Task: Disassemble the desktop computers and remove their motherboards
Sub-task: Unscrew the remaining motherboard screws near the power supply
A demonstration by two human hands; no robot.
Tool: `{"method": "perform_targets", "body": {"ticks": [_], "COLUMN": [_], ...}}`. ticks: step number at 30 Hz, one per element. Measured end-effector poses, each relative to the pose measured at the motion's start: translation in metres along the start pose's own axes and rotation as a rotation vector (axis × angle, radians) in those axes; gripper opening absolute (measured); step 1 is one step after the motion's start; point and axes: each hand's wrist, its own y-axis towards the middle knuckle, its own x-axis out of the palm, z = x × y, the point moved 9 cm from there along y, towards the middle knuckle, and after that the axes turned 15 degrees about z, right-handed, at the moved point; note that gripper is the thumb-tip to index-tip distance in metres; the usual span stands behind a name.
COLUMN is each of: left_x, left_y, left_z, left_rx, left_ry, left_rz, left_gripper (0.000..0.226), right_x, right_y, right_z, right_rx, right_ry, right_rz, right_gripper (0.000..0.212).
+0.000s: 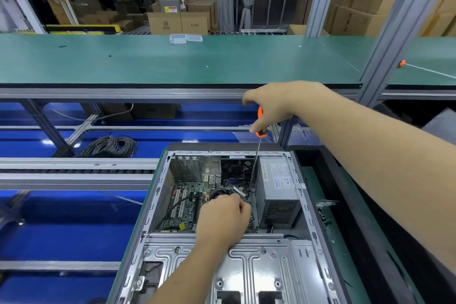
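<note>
An open desktop case (pixel 158 195) lies on its side in front of me. Its green motherboard (pixel 186 201) sits inside at the left, beside a grey power supply (pixel 277 190). My right hand (pixel 274 103) grips the orange handle of a long screwdriver (pixel 256 155). The shaft points down into the case between the black fan (pixel 237 168) and the power supply. My left hand (pixel 224 217) rests over the middle of the board with its fingers curled among the cables. What the fingers hold is hidden.
A metal drive cage (pixel 246 266) fills the near half of the case. A green shelf (pixel 172 61) runs across above, with a clear plastic box (pixel 185 38) and another orange-handled tool (pixel 404 64) on it. Coiled grey cable (pixel 108 147) lies at the left on blue flooring.
</note>
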Motion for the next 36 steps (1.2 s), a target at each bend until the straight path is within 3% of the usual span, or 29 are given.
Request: {"method": "perform_targets", "body": {"ticks": [3, 5, 7, 11, 15, 17, 21, 24, 28, 31, 33, 36], "left_x": [0.0, 0.0, 0.0, 0.001, 0.001, 0.0, 0.0, 0.001, 0.0, 0.0, 0.0, -0.001], "left_y": [0.0, 0.0, 0.0, 0.0, 0.0, 0.0, 0.0, 0.0, 0.0, -0.001, 0.0, -0.001], "left_z": [0.0, 0.0, 0.0, 0.0, 0.0, -0.001, 0.0, 0.0, 0.001, 0.0, 0.0, 0.0], "left_rx": [0.001, 0.0, 0.002, 0.003, -0.002, -0.001, 0.0, 0.003, 0.005, -0.007, -0.006, -0.004], "left_ry": [0.008, 0.002, 0.003, 0.01, 0.01, 0.013, 0.009, 0.011, 0.012, 0.01, 0.009, 0.013], "left_rz": [-0.006, -0.001, 0.005, 0.005, 0.006, 0.005, 0.003, 0.001, -0.002, 0.0, 0.002, 0.001], "left_gripper": [0.038, 0.038, 0.039, 0.038, 0.038, 0.038, 0.038, 0.038, 0.038, 0.038, 0.038, 0.038], "right_x": [0.0, -0.004, -0.004, 0.004, -0.006, -0.005, -0.001, -0.004, -0.007, -0.003, 0.0, -0.005], "right_y": [0.003, 0.005, 0.003, 0.002, 0.002, 0.001, 0.005, 0.004, -0.001, 0.002, -0.001, 0.0], "right_z": [0.008, 0.0, -0.003, 0.015, 0.004, 0.002, 0.017, 0.008, 0.017, 0.011, 0.012, 0.019], "right_rx": [0.047, -0.033, -0.068, 0.114, -0.049, -0.065, 0.075, -0.038, 0.086, 0.012, 0.03, 0.107], "right_ry": [-0.139, -0.02, 0.036, -0.16, -0.002, 0.024, -0.052, 0.063, 0.013, 0.112, 0.157, 0.004], "right_rz": [0.024, 0.079, 0.065, -0.038, 0.042, 0.067, 0.105, 0.119, 0.127, 0.114, 0.069, 0.126], "right_gripper": [0.054, 0.032, 0.044, 0.057, 0.033, 0.042, 0.05, 0.026, 0.048, 0.026, 0.037, 0.044]}}
